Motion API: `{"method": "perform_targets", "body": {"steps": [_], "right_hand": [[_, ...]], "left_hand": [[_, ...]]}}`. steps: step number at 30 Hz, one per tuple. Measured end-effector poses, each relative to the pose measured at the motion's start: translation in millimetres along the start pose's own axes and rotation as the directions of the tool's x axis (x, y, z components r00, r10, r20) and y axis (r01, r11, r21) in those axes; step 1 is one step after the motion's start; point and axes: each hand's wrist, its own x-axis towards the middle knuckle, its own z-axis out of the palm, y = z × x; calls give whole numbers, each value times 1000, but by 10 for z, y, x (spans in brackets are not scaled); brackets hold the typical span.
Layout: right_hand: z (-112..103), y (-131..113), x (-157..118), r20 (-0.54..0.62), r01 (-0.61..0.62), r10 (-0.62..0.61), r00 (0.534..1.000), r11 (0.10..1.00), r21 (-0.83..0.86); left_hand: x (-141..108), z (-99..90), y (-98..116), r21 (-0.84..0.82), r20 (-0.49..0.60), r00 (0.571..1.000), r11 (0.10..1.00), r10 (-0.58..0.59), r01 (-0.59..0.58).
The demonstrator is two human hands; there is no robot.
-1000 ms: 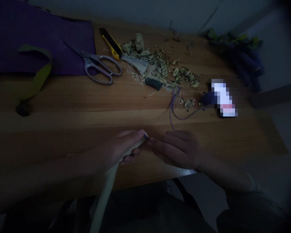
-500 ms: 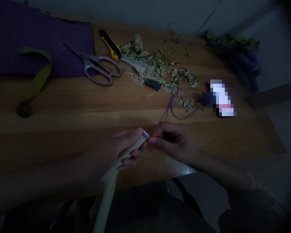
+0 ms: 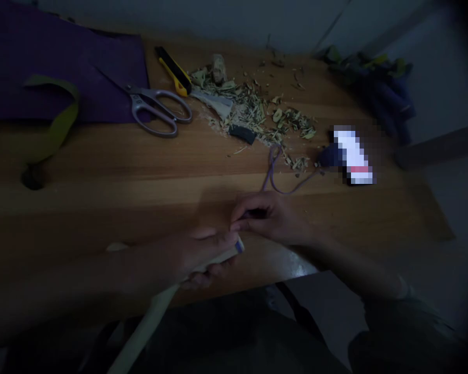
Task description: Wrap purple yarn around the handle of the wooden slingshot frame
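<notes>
My left hand [image 3: 212, 254] is wrapped round a pale peeled wooden stick [image 3: 156, 311], its thumb lying along the top near the end. A purple band circles the stick close to that end. Just above the tip, my right hand [image 3: 261, 215] pinches a purple cord [image 3: 272, 174] between thumb and fingertips. From there the cord loops across the table to a dark purple ball [image 3: 329, 156]. The part of the cord between my fingers and the stick is too dark to make out.
Scissors [image 3: 156, 111] and a yellow-black utility knife [image 3: 174, 72] lie at the back beside purple cloth [image 3: 113, 67]. Wood shavings [image 3: 253, 106] are scattered mid-table. A blurred-out lit phone [image 3: 353, 156] and a dark leafy bundle [image 3: 382, 88] are on the right. An olive ribbon [image 3: 64, 119] lies left.
The stick's tip has dropped slightly and the stick lies at a flatter slant. My right hand has moved a little left, from beside the tip to above it, still pinching the cord.
</notes>
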Motion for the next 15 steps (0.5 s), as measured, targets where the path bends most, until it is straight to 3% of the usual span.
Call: {"method": "perform_targets", "body": {"steps": [4, 6, 10, 12, 15], "right_hand": [[16, -25, -15, 56, -24, 28, 998, 997, -67], [34, -39, -23, 95, -48, 57, 994, 994, -95], [59, -68, -31, 111, -106, 119, 987, 988, -115], [58, -81, -39, 91, -112, 121, 988, 989, -98], [39, -97, -61, 50, -60, 67, 997, 990, -131]], "left_hand": [[17, 8, -29, 77, -19, 998, 995, -61, 63], [9, 7, -16, 234, -48, 998, 971, -44, 55], [-29, -15, 19, 549, -139, 990, 831, -7, 83], [-48, -29, 31, 613, -179, 984, 783, 11, 103], [-67, -32, 51, 615, -218, 975, 782, 44, 102]]}}
